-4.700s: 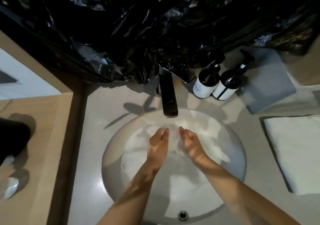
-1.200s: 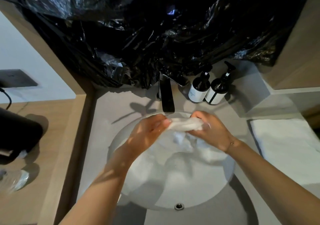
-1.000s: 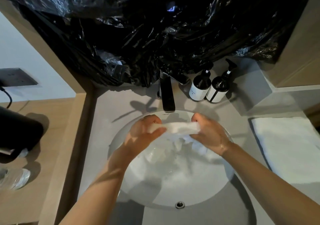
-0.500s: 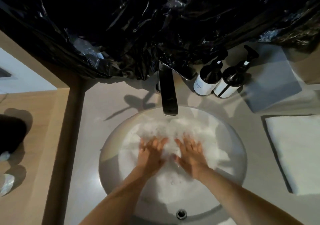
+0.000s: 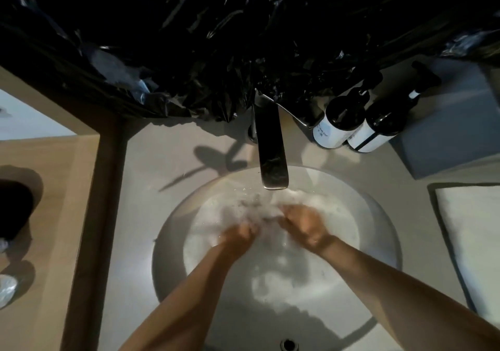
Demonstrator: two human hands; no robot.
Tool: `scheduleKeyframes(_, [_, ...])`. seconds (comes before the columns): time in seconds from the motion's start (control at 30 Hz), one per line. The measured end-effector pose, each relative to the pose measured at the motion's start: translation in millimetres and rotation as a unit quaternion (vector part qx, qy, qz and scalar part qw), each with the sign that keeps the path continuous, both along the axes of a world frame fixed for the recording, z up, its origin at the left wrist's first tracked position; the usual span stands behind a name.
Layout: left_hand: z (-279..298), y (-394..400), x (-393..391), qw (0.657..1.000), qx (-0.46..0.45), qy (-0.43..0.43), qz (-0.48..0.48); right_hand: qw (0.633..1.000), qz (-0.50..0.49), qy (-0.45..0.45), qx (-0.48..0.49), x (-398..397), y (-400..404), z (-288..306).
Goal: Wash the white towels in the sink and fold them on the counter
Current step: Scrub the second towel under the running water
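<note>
A white towel [image 5: 270, 269] lies soaked in the water that fills the round sink [image 5: 165, 242]. My left hand [image 5: 238, 235] and my right hand [image 5: 304, 223] are both down in the water below the faucet [image 5: 272, 155], blurred by motion, fingers curled into a bunched part of the towel between them. Foam and splashes hide the fingertips. A second white towel [image 5: 473, 242] lies flat on the counter at the right edge.
Two dark pump bottles [image 5: 359, 123] stand right of the faucet, beside a grey box [image 5: 446, 128]. Black plastic sheeting [image 5: 243, 39] hangs over the back wall. On the wooden shelf [image 5: 48, 229] to the left sit a black object [image 5: 13, 210] and a crumpled wrapper [image 5: 6, 291].
My hands, lying flat and spread on the submerged towel half a second ago, have curled and drawn a bunch of it together under the faucet. A second ago they held it wrung above the water.
</note>
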State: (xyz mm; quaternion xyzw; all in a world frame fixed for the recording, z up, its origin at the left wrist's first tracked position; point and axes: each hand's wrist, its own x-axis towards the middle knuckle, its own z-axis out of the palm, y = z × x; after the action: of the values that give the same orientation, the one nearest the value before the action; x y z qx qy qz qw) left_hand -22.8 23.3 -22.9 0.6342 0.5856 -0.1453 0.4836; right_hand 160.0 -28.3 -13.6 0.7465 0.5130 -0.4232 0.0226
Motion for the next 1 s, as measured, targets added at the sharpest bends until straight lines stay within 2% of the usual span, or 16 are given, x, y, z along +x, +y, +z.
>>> scheduleKeyframes(0.03, [2,-1,0,0.999,0.015,-0.039,0.015,0.998,0.044,-0.011,0.051,2,-1,5])
scheduleKeyframes(0.1, [22,-6,-2,0.992,0.025,-0.115,0.053,0.990,0.039,-0.009,0.132,7,-4,23])
scheduleKeyframes(0.23, [59,-17,1,0.950,0.013,-0.273,0.152,0.967,-0.077,0.066,0.234,8,-17,61])
scheduleKeyframes(0.4, [93,-26,2,0.878,-0.046,-0.421,0.225,0.921,-0.159,0.290,0.204,-1,-24,105])
scheduleKeyframes(0.47, [102,-28,-2,0.880,0.014,-0.431,0.199,0.902,-0.179,0.356,0.168,-5,-25,109])
scheduleKeyframes(0.5, [102,-31,-3,0.872,0.054,-0.456,0.170,0.914,-0.159,0.334,0.166,-7,-27,108])
scheduleKeyframes(0.57, [106,-29,-12,0.884,0.041,-0.403,0.233,0.918,-0.161,0.317,0.175,-11,-37,100])
scheduleKeyframes(0.6, [108,-26,-18,0.865,-0.022,-0.425,0.265,0.920,-0.170,0.310,0.168,-11,-42,94])
scheduleKeyframes(0.63, [110,-25,-21,0.843,-0.045,-0.461,0.272,0.923,-0.170,0.302,0.165,-12,-46,84])
scheduleKeyframes(0.67, [97,-25,-27,0.840,-0.050,-0.470,0.266,0.926,-0.174,0.301,0.143,-13,-51,74])
scheduleKeyframes(0.7, [89,-24,-29,0.850,-0.062,-0.426,0.305,0.943,-0.146,0.267,0.137,-15,-53,62])
scheduleKeyframes(0.77, [66,-25,-35,0.904,0.003,-0.275,0.326,0.976,-0.080,0.162,0.125,-18,-54,40])
scheduleKeyframes(0.83, [42,-27,-40,0.959,0.128,-0.137,0.213,0.991,-0.027,0.071,0.109,-28,-50,19])
scheduleKeyframes(0.93, [12,-32,-42,0.957,0.274,-0.033,0.087,0.997,-0.014,-0.015,0.077,-50,-45,4])
scheduleKeyframes(0.97, [6,-31,-39,0.945,0.322,-0.011,0.052,0.992,-0.021,-0.030,0.119,-56,-46,-12])
scheduleKeyframes(1.0, [7,-32,-35,0.946,0.322,0.011,0.022,0.979,-0.070,-0.026,0.190,-61,-46,-15])
